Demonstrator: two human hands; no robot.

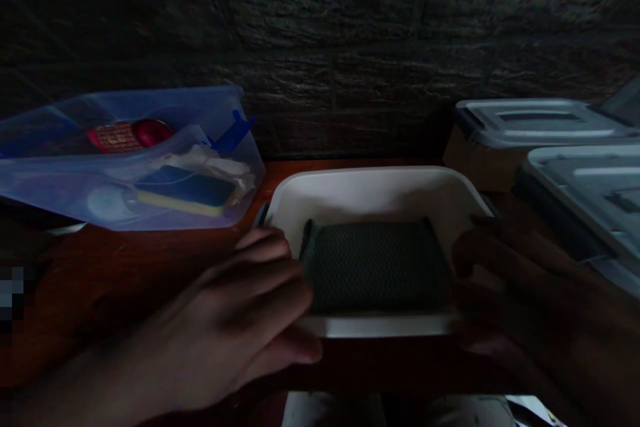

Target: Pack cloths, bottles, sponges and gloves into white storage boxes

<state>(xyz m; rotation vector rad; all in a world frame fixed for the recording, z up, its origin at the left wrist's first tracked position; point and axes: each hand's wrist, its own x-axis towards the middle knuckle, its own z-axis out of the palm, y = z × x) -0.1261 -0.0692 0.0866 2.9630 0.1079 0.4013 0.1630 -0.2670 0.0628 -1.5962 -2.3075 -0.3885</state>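
A white plastic box (370,325) without a lid stands in the middle. A dark grey-green scouring pad (375,267) with a mesh surface lies flat inside it. My left hand (250,313) is closed over the box's left rim, its fingers curled inside and the thumb low at the near corner. On the opposite side my right hand (505,287), deep in shadow, has its fingers bent over the right rim.
On the left lies a clear bluish plastic bag (220,103) holding a blue-and-yellow sponge (187,188) and a red packet (123,135). Lidded boxes (530,121) stand at the right. Behind the brown wooden table (115,267) rises a dark stone-like wall (320,33).
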